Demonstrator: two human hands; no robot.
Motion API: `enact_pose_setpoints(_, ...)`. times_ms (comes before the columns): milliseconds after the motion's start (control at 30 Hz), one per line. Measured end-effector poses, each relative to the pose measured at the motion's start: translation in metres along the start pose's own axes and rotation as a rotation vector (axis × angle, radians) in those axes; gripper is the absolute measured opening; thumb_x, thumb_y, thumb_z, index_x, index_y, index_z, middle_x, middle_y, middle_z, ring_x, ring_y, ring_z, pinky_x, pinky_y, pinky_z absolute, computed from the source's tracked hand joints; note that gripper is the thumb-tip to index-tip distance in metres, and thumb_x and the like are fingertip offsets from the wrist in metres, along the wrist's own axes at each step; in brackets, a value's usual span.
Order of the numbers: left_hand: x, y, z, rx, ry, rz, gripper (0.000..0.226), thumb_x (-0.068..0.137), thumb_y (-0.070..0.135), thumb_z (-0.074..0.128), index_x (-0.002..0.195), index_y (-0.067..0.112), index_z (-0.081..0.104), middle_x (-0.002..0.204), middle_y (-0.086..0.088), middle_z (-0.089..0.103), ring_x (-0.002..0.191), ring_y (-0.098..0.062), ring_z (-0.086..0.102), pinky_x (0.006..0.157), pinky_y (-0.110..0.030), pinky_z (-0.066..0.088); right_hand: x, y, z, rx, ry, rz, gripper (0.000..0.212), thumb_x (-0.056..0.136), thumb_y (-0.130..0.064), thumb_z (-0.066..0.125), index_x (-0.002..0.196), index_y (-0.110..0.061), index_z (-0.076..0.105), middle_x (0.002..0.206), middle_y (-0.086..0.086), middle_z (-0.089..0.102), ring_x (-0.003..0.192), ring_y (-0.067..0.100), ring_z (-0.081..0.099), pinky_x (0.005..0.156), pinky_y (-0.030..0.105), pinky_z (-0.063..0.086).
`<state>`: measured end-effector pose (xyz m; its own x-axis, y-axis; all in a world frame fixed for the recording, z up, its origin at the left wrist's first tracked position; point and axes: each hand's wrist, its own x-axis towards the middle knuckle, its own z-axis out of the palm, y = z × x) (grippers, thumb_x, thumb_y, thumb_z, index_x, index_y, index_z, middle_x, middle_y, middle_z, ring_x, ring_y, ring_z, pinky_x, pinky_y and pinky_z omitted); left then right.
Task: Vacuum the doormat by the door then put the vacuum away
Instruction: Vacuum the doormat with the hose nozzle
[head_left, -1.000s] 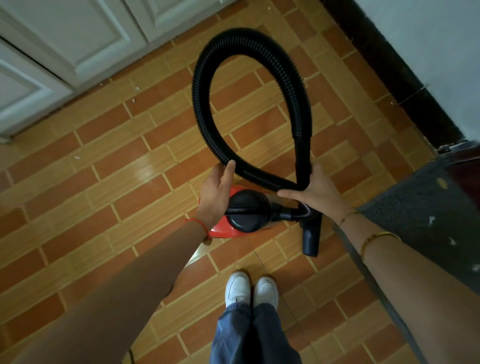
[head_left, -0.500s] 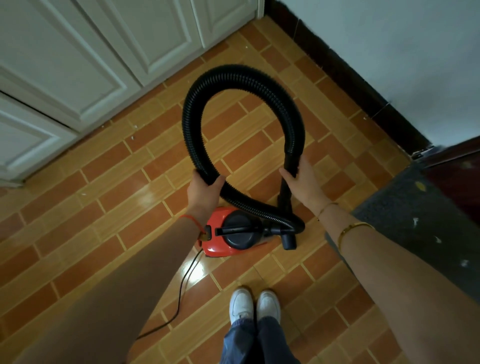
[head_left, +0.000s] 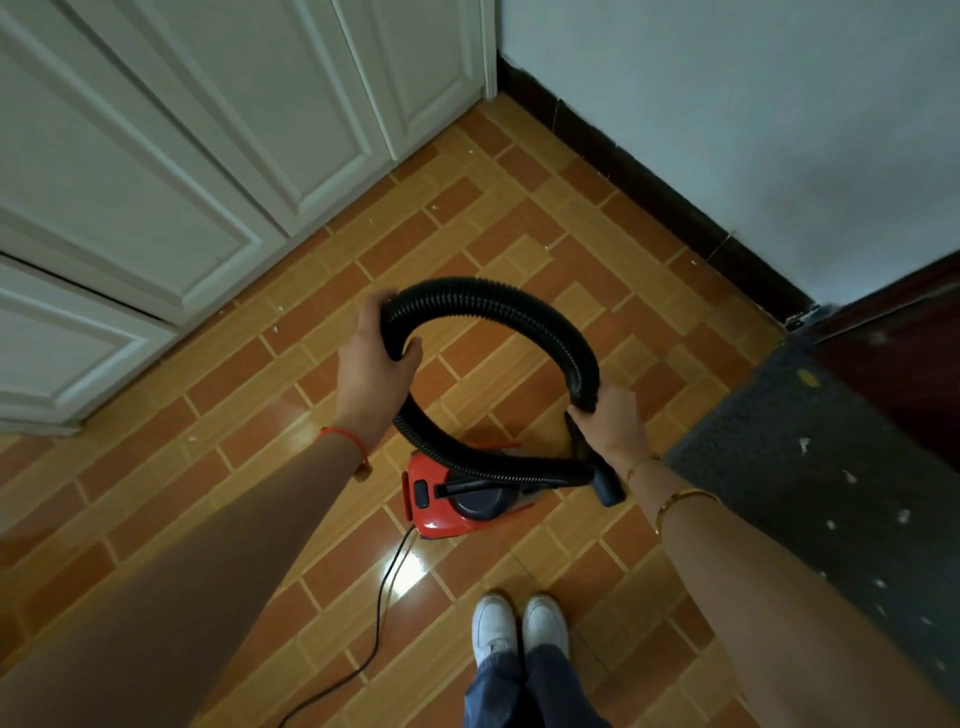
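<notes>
Standing at the bottom centre of the frame, white shoes (head_left: 519, 626) together on the tiled floor (head_left: 156, 467), the person has the red vacuum (head_left: 441, 506) just ahead of the toes, its thin cord (head_left: 384, 597) trailing toward the lower left. Each hand serves as a grip on the black ribbed hose (head_left: 498, 306), which rises from the vacuum body into a tall loop. The left hand (head_left: 376, 364) curls round the upper left of the loop; the right hand (head_left: 610, 421) clasps the right end where the hose meets the rigid nozzle (head_left: 605, 480), which points down and to the right. The loop's long axis runs roughly across the frame between the two hands, with the vacuum body below and between them, nearer the right hand's nozzle end. The dark doormat (head_left: 810, 467), speckled with pale bits, lies at the right edge beside the right forearm, so the right hand is plainly closer to it. White cupboard doors (head_left: 182, 156) fill the upper left.
</notes>
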<state>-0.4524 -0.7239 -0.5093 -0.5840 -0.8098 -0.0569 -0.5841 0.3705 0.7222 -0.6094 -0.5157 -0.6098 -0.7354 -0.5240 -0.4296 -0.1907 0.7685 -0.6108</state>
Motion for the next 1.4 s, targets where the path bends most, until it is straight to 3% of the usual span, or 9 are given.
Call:
enact_pose_setpoints(267, 0.006, 0.053, -0.014, 0.374, -0.231, 0.473, 0.035, 0.087, 0.017, 0.064, 0.120, 0.018, 0.053, 0.112, 0.000, 0.059, 0.099, -0.020, 0.057, 0.079, -0.035, 0.052, -0.020, -0.001, -0.023, 0.033, -0.030, 0.056, 0.025, 0.087, -0.015, 0.070, 0.109, -0.006, 0.064, 0.097, 0.009, 0.070, 0.093, 0.023, 0.069, 0.074, 0.027, 0.055)
enact_pose_setpoints(400, 0.005, 0.081, -0.007, 0.542, -0.348, 0.703, 0.033, 0.086, 0.020, 0.066, 0.117, 0.015, 0.055, 0.108, -0.003, 0.061, 0.094, -0.023, 0.059, 0.071, -0.029, 0.047, -0.029, -0.009, -0.021, 0.061, -0.047, 0.026, 0.027, 0.088, -0.014, 0.069, 0.113, -0.006, 0.063, 0.099, 0.008, 0.068, 0.093, 0.019, 0.066, 0.072, 0.022, 0.049)
enact_pose_setpoints(500, 0.001, 0.100, 0.006, 0.730, -0.528, 0.789, 0.033, 0.088, 0.028, 0.063, 0.116, 0.014, 0.054, 0.104, -0.004, 0.060, 0.091, -0.023, 0.058, 0.072, -0.029, 0.044, -0.037, -0.012, -0.014, 0.044, -0.095, 0.006, 0.027, 0.089, -0.016, 0.066, 0.114, -0.007, 0.062, 0.096, 0.007, 0.066, 0.094, 0.023, 0.068, 0.071, 0.026, 0.053)
enact_pose_setpoints(667, -0.018, 0.106, 0.041, 1.118, -0.820, 0.679, 0.027, 0.090, 0.033, 0.060, 0.108, 0.012, 0.057, 0.091, -0.003, 0.062, 0.073, -0.022, 0.061, 0.056, -0.032, 0.049, -0.052, -0.013, 0.007, -0.030, -0.176, -0.074, 0.026, 0.094, -0.022, 0.061, 0.117, -0.011, 0.056, 0.101, 0.006, 0.062, 0.086, 0.024, 0.065, 0.070, 0.036, 0.056)
enact_pose_setpoints(833, -0.036, 0.083, 0.069, 1.190, -0.955, 0.540, 0.025, 0.090, 0.035, 0.060, 0.097, 0.011, 0.059, 0.068, 0.001, 0.042, 0.063, -0.018, 0.051, 0.054, -0.028, 0.044, -0.062, -0.005, 0.034, -0.078, -0.190, -0.153, 0.027, 0.093, -0.022, 0.062, 0.115, -0.012, 0.050, 0.111, 0.007, 0.061, 0.097, 0.025, 0.064, 0.073, 0.034, 0.053)
enact_pose_setpoints(1000, -0.047, 0.057, 0.084, 1.219, -0.997, 0.460, 0.021, 0.086, 0.035, 0.062, 0.082, 0.016, 0.058, 0.063, 0.003, 0.048, 0.050, -0.012, 0.046, 0.044, -0.024, 0.039, -0.060, 0.006, 0.053, -0.142, -0.221, -0.225, 0.024, 0.092, -0.018, 0.061, 0.113, -0.011, 0.049, 0.108, 0.008, 0.059, 0.091, 0.026, 0.063, 0.064, 0.025, 0.036)
enact_pose_setpoints(1133, -0.051, 0.044, 0.084, 1.170, -1.062, 0.413, 0.023, 0.088, 0.038, 0.057, 0.084, 0.015, 0.058, 0.064, 0.003, 0.050, 0.056, -0.013, 0.053, 0.051, -0.023, 0.048, -0.056, 0.013, 0.062, -0.203, -0.252, -0.238, 0.024, 0.093, -0.017, 0.060, 0.116, -0.010, 0.055, 0.120, 0.008, 0.052, 0.093, 0.027, 0.063, 0.069, 0.024, 0.038)
enact_pose_setpoints(1233, -0.056, 0.044, 0.080, 1.127, -1.046, 0.428, 0.024, 0.093, 0.038, 0.053, 0.086, 0.015, 0.052, 0.065, 0.003, 0.045, 0.056, -0.013, 0.050, 0.046, -0.022, 0.043, -0.054, 0.013, 0.057, -0.239, -0.273, -0.243, 0.031, 0.091, -0.015, 0.063, 0.120, -0.011, 0.055, 0.124, 0.008, 0.050, 0.096, 0.027, 0.063, 0.072, 0.025, 0.043)
enact_pose_setpoints(1400, -0.066, 0.055, 0.080, 1.109, -0.995, 0.497, 0.026, 0.095, 0.038, 0.048, 0.096, 0.014, 0.059, 0.065, 0.003, 0.047, 0.055, -0.014, 0.050, 0.046, -0.024, 0.039, -0.062, 0.014, 0.037, -0.210, -0.257, -0.199, 0.027, 0.087, -0.012, 0.065, 0.113, -0.013, 0.058, 0.113, 0.008, 0.060, 0.097, 0.028, 0.064, 0.080, 0.037, 0.053)
